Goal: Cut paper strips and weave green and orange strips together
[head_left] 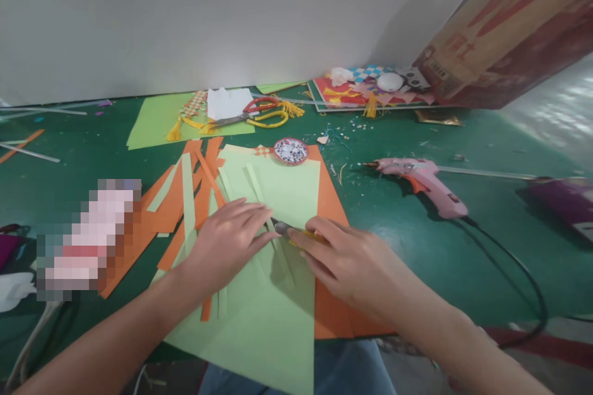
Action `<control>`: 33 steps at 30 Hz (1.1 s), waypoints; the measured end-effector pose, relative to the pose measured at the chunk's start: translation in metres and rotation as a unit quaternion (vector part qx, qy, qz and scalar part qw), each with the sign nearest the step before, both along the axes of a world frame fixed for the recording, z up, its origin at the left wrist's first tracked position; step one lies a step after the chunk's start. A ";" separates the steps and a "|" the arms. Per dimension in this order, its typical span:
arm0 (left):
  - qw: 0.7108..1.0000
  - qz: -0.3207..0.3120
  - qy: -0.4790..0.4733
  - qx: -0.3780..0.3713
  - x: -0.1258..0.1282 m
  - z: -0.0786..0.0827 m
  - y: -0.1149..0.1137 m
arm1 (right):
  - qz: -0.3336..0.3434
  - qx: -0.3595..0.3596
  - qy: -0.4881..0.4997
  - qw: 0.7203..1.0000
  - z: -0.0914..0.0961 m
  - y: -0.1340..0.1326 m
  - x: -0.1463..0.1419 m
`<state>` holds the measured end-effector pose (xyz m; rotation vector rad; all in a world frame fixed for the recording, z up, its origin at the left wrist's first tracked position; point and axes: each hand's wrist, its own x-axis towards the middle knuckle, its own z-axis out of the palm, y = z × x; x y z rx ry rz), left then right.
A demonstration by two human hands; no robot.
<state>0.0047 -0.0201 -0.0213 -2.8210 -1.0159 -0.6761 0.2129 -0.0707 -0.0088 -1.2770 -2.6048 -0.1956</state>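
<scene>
My left hand (236, 231) is closed, with thumb and fingertips on a narrow pale green paper strip (280, 253). In my right hand (340, 250) is a yellow-handled tool (281, 229) with a dark metal end; my fingers hide most of it, so its exact kind is unclear. The metal end points left, close to my left fingertips. Below both hands lies a large pale green paper sheet (273, 333), hanging past the table's front edge. Orange sheets (331, 296) show beneath it on the right. Cut orange and green strips (188, 191) are scattered left of my left hand.
A pink glue gun (424, 182) lies right, its cord trailing off the front edge. A round dish of beads (291, 151) stands behind the sheet. Scissors (266, 112) with red and yellow handles lie farther back. A blurred pink object (88, 241) sits left; a paper bag (509, 31) stands back right.
</scene>
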 end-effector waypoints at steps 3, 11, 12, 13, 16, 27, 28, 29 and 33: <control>1.000 -0.003 -0.007 0.008 0.001 0.000 0.000 | 0.011 0.008 -0.002 1.000 -0.001 -0.004 0.001; 0.997 0.050 0.041 -0.046 -0.004 -0.002 0.004 | 0.012 0.001 0.011 1.000 -0.001 -0.003 -0.001; 0.996 0.051 0.042 -0.055 -0.005 -0.002 0.004 | 0.014 0.002 0.013 1.000 0.000 -0.002 0.000; 0.996 0.052 0.042 -0.061 -0.006 -0.002 0.004 | 0.016 0.002 0.014 1.000 0.000 -0.002 0.000; 0.996 0.048 0.040 -0.059 -0.007 -0.003 0.005 | 0.014 0.000 0.018 1.000 0.000 0.000 0.000; 0.998 0.033 0.039 -0.044 -0.005 -0.001 0.003 | 0.003 -0.028 0.016 0.999 0.002 0.012 -0.002; 0.998 0.036 0.039 -0.046 -0.005 -0.001 0.003 | 0.004 -0.027 0.018 0.999 0.002 0.014 -0.002; 0.997 0.039 0.039 -0.048 -0.005 -0.001 0.003 | 0.005 -0.027 0.020 0.999 0.002 0.015 -0.002; 0.997 0.038 0.042 -0.045 -0.006 -0.001 0.003 | 0.004 -0.030 0.020 0.999 0.002 0.018 -0.003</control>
